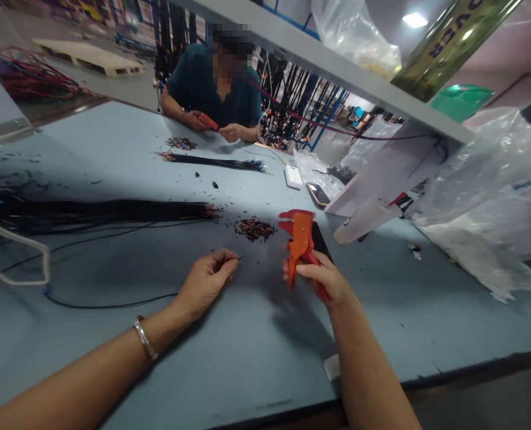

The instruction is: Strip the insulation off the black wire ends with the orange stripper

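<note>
Two hands over the blue worktop (256, 346), head view, and both are busy. The left hand (206, 280) lies low on the surface with thumb and forefinger pinched shut on a thin black wire (113, 307). The short tip pokes out past the fingertips toward the right, and the rest trails off left across the worktop in a loose curve. A silver bracelet (145, 338) sits on that wrist.

The right hand (325, 280) is curled tight round the handles of an orange stripper (298, 239), held upright, head up and clear of the surface. The wire tip and the stripper are near each other but apart, with bare worktop between them. Just beyond that gap lies a little pile of bits (255, 229), dark with copper flecks.

To the left, a thick bundle (104, 210) of black wires stretches along the worktop, its ends pointing at the pile. A white cord (23, 245) loops at the far left edge.

Across the worktop sits a co-worker in a dark shirt, both hands together on a red tool (208, 122). In front of them lie a second bundle (215, 161) and a smaller heap of scraps (181, 143).

On the right, a white box (292, 177) and a phone (319, 194) lie side by side beneath a grey shelf (337, 63). Crumpled clear bags (484, 197) are piled at the right edge.
</note>
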Available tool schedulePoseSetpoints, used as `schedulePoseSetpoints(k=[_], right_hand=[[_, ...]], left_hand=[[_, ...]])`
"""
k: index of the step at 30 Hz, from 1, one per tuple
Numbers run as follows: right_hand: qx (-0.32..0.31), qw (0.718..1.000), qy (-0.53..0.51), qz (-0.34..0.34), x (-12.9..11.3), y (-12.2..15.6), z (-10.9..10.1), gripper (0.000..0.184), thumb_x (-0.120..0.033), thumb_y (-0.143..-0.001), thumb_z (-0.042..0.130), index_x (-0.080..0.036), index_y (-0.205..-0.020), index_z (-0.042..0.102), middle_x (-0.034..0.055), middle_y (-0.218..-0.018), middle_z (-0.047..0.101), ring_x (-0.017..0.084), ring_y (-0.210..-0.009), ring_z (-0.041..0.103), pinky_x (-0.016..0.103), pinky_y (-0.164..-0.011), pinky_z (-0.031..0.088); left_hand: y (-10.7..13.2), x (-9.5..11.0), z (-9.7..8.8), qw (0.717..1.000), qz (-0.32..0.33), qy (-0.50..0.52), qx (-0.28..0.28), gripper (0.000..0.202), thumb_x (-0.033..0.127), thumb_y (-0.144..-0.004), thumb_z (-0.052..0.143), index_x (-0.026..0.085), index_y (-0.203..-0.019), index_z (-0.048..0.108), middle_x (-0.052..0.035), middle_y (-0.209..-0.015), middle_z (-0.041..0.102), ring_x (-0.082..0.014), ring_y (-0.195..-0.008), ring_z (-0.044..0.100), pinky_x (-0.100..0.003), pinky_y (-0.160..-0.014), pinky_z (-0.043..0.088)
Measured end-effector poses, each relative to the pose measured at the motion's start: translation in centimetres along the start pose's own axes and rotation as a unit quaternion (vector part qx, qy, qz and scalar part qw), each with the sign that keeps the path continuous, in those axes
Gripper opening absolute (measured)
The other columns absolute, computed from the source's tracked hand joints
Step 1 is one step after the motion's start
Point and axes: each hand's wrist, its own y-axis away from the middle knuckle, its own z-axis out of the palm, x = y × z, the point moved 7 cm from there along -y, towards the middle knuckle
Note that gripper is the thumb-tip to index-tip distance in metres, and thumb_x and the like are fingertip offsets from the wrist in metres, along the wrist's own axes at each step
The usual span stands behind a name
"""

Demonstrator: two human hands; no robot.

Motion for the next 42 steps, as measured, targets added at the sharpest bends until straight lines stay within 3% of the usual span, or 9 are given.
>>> schedulePoseSetpoints(k=[2, 5, 12, 20, 22, 25, 29, 36, 42], right_hand=[[-0.029, 0.984, 0.176, -0.003, -1.0, 0.6, -0.6, 0.042, -0.039, -0.076, 0.060, -0.016, -0.110, 0.060, 0.0053, -0.084, 0.064, 0.020, -0.072, 0.060, 0.032, -0.066, 0.047], [-0.053, 0.923, 0.382, -0.015, -2.0, 1.4, -1.1, 0.051, -0.041, -0.076, 0.065, -0.021, -0.122, 0.056, 0.0038, -0.092, 0.067, 0.021, -0.078, 0.061, 0.031, -0.073, 0.046], [-0.141, 0.835, 0.529, -0.063, -1.8, 2.3, 0.6, 0.056, -0.041, -0.075, 0.066, -0.025, -0.128, 0.055, 0.0067, -0.107, 0.069, 0.023, -0.089, 0.065, 0.030, -0.074, 0.045], [0.048, 0.756, 0.653, 0.005, -1.2, 0.2, 0.0, 0.057, -0.038, -0.076, 0.067, -0.023, -0.129, 0.054, 0.0111, -0.098, 0.070, 0.026, -0.083, 0.066, 0.036, -0.074, 0.045], [0.060, 0.762, 0.645, -0.002, -1.5, 0.3, -0.2, 0.056, -0.038, -0.076, 0.066, -0.023, -0.129, 0.055, 0.0107, -0.100, 0.070, 0.026, -0.085, 0.066, 0.037, -0.076, 0.045], [0.001, 0.794, 0.607, -0.044, -1.8, 0.9, 0.3, 0.056, -0.038, -0.076, 0.065, -0.026, -0.129, 0.054, 0.0076, -0.106, 0.070, 0.024, -0.090, 0.066, 0.034, -0.079, 0.045], [-0.049, 0.783, 0.616, -0.067, -1.3, 1.1, 1.1, 0.056, -0.037, -0.073, 0.068, -0.028, -0.127, 0.056, 0.0066, -0.102, 0.070, 0.023, -0.086, 0.066, 0.034, -0.081, 0.043], [0.100, 0.727, 0.679, -0.007, -0.5, -0.5, 0.1, 0.056, -0.039, -0.077, 0.065, -0.021, -0.129, 0.053, 0.0128, -0.097, 0.069, 0.027, -0.085, 0.065, 0.039, -0.079, 0.041], [0.053, 0.772, 0.631, -0.064, -1.1, 0.0, 1.2, 0.052, -0.038, -0.075, 0.066, -0.022, -0.124, 0.057, 0.0094, -0.101, 0.069, 0.025, -0.088, 0.064, 0.037, -0.082, 0.041]], left_hand=[[0.1, 0.1, -0.4, 0.999, 0.006, -0.017, 0.029, 0.024, 0.039, -0.079, 0.053, 0.016, -0.075, 0.059, 0.0054, -0.055, 0.044, -0.0100, -0.052, 0.038, -0.021, -0.051, 0.032], [0.2, 0.2, -1.1, 0.995, 0.025, -0.051, 0.079, 0.024, 0.038, -0.078, 0.055, 0.016, -0.078, 0.062, 0.0025, -0.063, 0.055, -0.0115, -0.059, 0.046, -0.021, -0.056, 0.036], [-0.1, 0.1, -1.3, 0.993, 0.028, -0.075, 0.088, 0.025, 0.039, -0.077, 0.055, 0.015, -0.077, 0.064, 0.0011, -0.068, 0.059, -0.0126, -0.062, 0.049, -0.021, -0.060, 0.039], [0.0, 0.6, -1.1, 0.994, 0.024, -0.082, 0.069, 0.024, 0.038, -0.076, 0.054, 0.016, -0.073, 0.063, 0.0021, -0.064, 0.057, -0.0122, -0.060, 0.048, -0.022, -0.060, 0.038], [0.0, 0.6, -1.1, 0.994, 0.023, -0.079, 0.068, 0.024, 0.038, -0.077, 0.054, 0.016, -0.073, 0.062, 0.0020, -0.064, 0.056, -0.0121, -0.060, 0.048, -0.022, -0.059, 0.038], [0.0, 0.5, -1.0, 0.995, 0.025, -0.069, 0.065, 0.024, 0.038, -0.077, 0.053, 0.016, -0.073, 0.062, 0.0014, -0.064, 0.057, -0.0127, -0.061, 0.049, -0.022, -0.060, 0.039], [0.0, 0.4, -1.1, 0.994, 0.032, -0.081, 0.067, 0.024, 0.038, -0.078, 0.053, 0.016, -0.073, 0.062, 0.0012, -0.064, 0.058, -0.0133, -0.061, 0.049, -0.022, -0.060, 0.039], [-0.1, 0.3, -1.1, 0.994, 0.032, -0.076, 0.072, 0.025, 0.038, -0.076, 0.054, 0.016, -0.075, 0.065, 0.0003, -0.067, 0.061, -0.0144, -0.064, 0.052, -0.022, -0.063, 0.041], [0.0, 0.5, -0.9, 0.995, 0.030, -0.072, 0.062, 0.026, 0.038, -0.076, 0.053, 0.016, -0.074, 0.065, 0.0004, -0.066, 0.061, -0.0139, -0.063, 0.051, -0.022, -0.061, 0.040]])
